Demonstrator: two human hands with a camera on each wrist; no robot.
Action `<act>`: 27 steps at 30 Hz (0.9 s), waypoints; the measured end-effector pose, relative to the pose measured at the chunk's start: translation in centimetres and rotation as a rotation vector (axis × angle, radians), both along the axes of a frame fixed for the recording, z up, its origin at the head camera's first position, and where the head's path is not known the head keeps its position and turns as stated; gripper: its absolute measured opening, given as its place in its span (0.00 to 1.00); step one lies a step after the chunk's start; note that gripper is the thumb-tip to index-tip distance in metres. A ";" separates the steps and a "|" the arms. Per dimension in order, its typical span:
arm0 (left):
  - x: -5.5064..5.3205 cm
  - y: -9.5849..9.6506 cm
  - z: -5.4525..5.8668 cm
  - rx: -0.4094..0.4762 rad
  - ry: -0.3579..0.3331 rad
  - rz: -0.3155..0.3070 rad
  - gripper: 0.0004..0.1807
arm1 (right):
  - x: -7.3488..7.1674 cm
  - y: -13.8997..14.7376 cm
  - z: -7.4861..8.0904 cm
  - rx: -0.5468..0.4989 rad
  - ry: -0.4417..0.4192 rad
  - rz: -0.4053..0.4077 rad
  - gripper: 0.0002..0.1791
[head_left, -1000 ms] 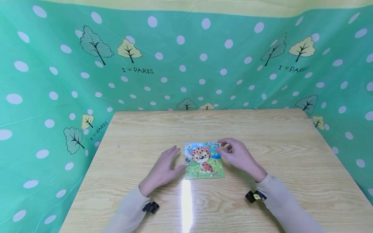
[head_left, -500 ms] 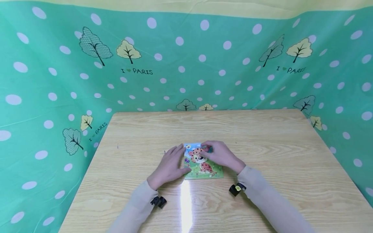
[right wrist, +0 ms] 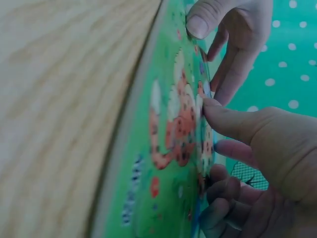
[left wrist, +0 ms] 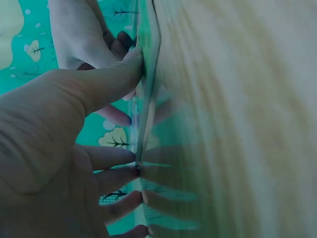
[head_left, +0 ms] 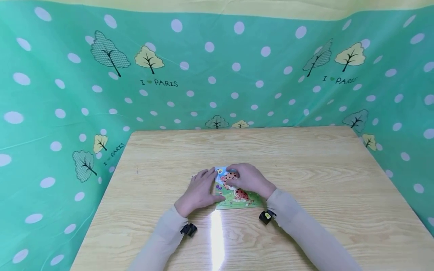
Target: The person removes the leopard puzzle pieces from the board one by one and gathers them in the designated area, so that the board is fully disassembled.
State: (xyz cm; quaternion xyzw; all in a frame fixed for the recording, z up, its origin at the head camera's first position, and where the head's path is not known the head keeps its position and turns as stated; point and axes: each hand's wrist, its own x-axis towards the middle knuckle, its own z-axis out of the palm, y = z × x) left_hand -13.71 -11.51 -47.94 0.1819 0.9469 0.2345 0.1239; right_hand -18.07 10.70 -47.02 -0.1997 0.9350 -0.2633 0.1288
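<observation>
A picture board of a spotted leopard cub (head_left: 242, 195), apparently a puzzle, lies flat on the wooden table. My left hand (head_left: 200, 190) rests along the board's left side, fingers extended; its thumb (left wrist: 116, 79) lies on the front part of the board. Over the cub's head bends my right hand (head_left: 249, 178). In the right wrist view the right thumb (right wrist: 225, 119) touches the head, with the index finger close to the same area and the other fingers curled. Whether they pinch a piece is not clear. The right hand covers the board's upper right part.
The light wooden table (head_left: 305, 158) extends around the board on all sides. Behind it and at both sides hangs a green dotted cloth (head_left: 190, 75) with tree prints. A bright light reflection (head_left: 217, 239) crosses the table in front of the board.
My right hand has moved left from the board's upper right corner onto the cub's head. The left hand has shifted slightly right, bringing its thumb further onto the board.
</observation>
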 end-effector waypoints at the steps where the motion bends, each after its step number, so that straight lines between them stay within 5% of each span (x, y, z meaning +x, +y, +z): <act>1: -0.1 0.0 0.0 -0.008 -0.002 0.001 0.58 | -0.1 -0.2 0.1 0.005 -0.010 0.002 0.32; 17: -0.3 0.4 0.8 -0.040 -0.025 0.008 0.59 | -1.0 -2.5 2.6 0.180 -0.127 0.015 0.30; 27: -0.4 0.5 0.8 -0.042 -0.021 0.015 0.58 | -1.5 -2.6 2.3 0.124 -0.237 -0.063 0.31</act>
